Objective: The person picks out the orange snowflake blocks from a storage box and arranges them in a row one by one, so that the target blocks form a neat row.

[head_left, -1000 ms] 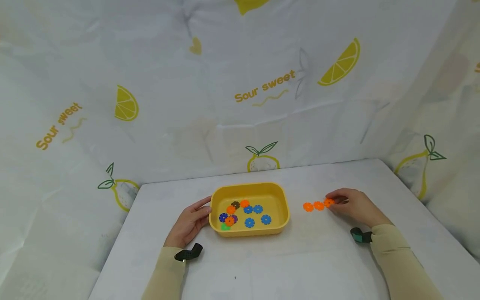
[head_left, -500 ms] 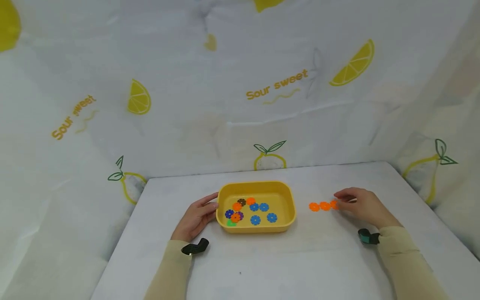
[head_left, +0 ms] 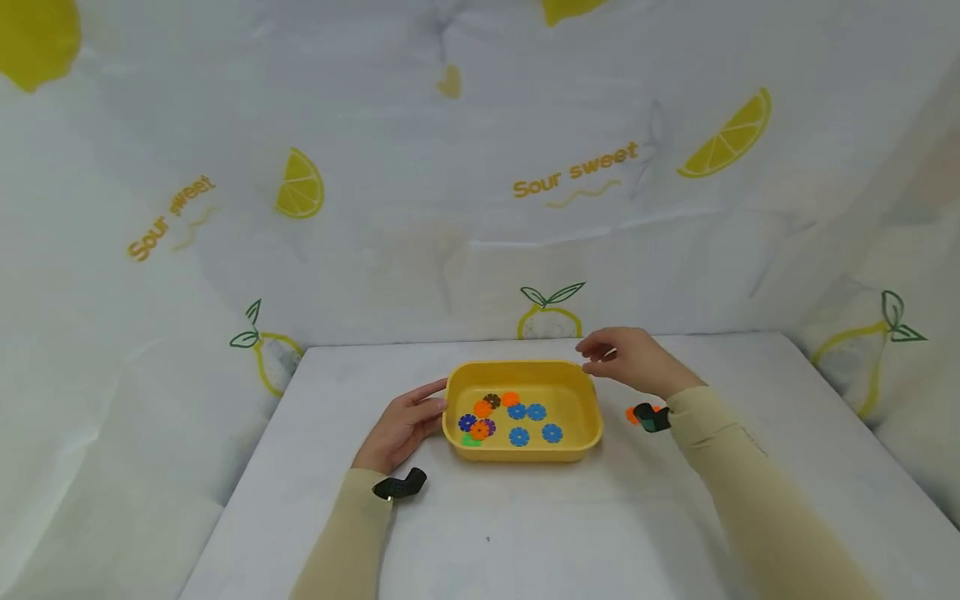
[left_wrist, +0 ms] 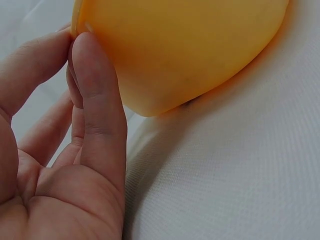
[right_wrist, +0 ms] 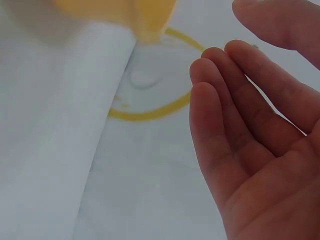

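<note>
A yellow plastic tray (head_left: 525, 455) stands on the white table, with several flower-shaped plastic discs in blue, orange, brown, purple and green inside it. My left hand (head_left: 401, 429) holds the tray's left end, thumb at the rim and fingers against the outer wall; the left wrist view shows these fingers (left_wrist: 102, 100) at the yellow wall. Over the tray's far right corner is my right hand (head_left: 630, 358). Its fingers (right_wrist: 207, 125) are loosely bent with nothing between them in the right wrist view. Orange flower discs (head_left: 632, 415) lie right of the tray, mostly hidden behind the right wrist.
The white table (head_left: 480, 542) ends at the back against a hanging white cloth (head_left: 420, 275) printed with lemons and lettering. A dark wrist-worn device (head_left: 401, 484) sits on the left wrist, another dark device (head_left: 651, 417) on the right.
My right hand has let go of the orange disc at the row's right end and moved left and up to the tray's corner. The left hand stays at the tray. The head view has shifted slightly.
</note>
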Available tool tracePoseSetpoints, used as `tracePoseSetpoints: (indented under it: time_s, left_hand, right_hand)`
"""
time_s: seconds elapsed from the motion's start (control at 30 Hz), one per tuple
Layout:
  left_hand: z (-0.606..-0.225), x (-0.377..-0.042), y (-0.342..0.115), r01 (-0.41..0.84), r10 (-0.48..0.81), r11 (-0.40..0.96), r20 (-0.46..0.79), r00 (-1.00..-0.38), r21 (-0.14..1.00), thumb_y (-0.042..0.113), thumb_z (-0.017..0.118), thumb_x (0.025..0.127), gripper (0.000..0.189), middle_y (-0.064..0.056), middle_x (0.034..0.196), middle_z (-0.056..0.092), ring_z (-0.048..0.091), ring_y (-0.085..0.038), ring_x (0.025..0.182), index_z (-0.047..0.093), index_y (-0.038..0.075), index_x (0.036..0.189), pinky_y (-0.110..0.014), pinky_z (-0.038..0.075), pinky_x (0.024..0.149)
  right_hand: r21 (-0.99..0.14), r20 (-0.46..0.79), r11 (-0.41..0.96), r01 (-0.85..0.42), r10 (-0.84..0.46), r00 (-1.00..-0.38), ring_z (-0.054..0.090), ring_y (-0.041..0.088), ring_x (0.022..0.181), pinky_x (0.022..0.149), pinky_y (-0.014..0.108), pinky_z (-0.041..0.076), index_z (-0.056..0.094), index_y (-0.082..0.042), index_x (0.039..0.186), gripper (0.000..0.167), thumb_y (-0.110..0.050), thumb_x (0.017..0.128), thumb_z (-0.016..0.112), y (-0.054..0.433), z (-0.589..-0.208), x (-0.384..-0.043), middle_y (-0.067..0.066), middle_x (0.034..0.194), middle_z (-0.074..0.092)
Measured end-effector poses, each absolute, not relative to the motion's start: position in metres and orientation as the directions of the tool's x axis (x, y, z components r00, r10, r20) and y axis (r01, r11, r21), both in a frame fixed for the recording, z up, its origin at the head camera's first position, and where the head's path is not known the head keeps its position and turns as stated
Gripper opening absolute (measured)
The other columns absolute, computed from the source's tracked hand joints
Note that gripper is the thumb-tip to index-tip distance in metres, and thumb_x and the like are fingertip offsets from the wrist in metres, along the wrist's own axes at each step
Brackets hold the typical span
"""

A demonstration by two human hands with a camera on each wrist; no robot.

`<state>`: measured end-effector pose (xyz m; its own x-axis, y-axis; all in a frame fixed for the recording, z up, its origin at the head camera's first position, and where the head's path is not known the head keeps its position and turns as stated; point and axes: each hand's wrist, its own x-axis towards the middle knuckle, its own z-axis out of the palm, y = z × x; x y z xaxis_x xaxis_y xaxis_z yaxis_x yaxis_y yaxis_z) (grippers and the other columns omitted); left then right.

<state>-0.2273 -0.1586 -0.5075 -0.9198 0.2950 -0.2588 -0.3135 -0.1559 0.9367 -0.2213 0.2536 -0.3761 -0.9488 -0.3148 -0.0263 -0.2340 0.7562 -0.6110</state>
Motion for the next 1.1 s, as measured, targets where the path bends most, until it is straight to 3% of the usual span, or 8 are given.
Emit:
tracePoseSetpoints:
  time_s: [0.4,0.93,1.1]
  left_hand:
    - [-0.508,-0.234,-0.154,-0.306,0.327,-0.156,-0.243,-0.913,0.939,0.024,0.082,0.098,0.057,-0.015,0.135,0.074,0.072,-0.022,0.116,0.064,0.019,0.152,-0.030,0.063,0.100]
    - [-0.505,-0.233,-0.158,-0.318,0.315,-0.190,-0.249,-0.916,0.929,0.023,0.085,0.096,0.058,-0.014,0.133,0.076,0.073,-0.021,0.115,0.066,0.019,0.150,-0.030,0.063,0.099]
    - [-0.507,-0.233,-0.161,-0.319,0.315,-0.192,-0.250,-0.916,0.928,0.024,0.085,0.095,0.060,-0.015,0.134,0.075,0.073,-0.021,0.114,0.065,0.019,0.151,-0.029,0.063,0.099]
  right_hand:
    - [-0.604,-0.136,0.736,-0.306,-0.474,-0.870,0.068,0.023,0.114,0.108,0.047,0.059,0.074,-0.006,0.134,0.034,-0.016,0.101,0.077,0.175,-0.399,-0.247,0.009,0.130,0.076]
    - [-0.495,-0.184,0.789,-0.364,-0.504,-0.844,0.067,0.020,0.105,0.106,0.048,0.060,0.075,-0.008,0.134,0.034,-0.020,0.102,0.077,0.139,-0.426,-0.256,0.008,0.126,0.077]
    - [-0.468,-0.193,0.798,-0.379,-0.511,-0.838,0.065,0.017,0.096,0.104,0.046,0.060,0.077,-0.008,0.128,0.028,-0.017,0.102,0.076,0.131,-0.431,-0.256,0.006,0.122,0.078]
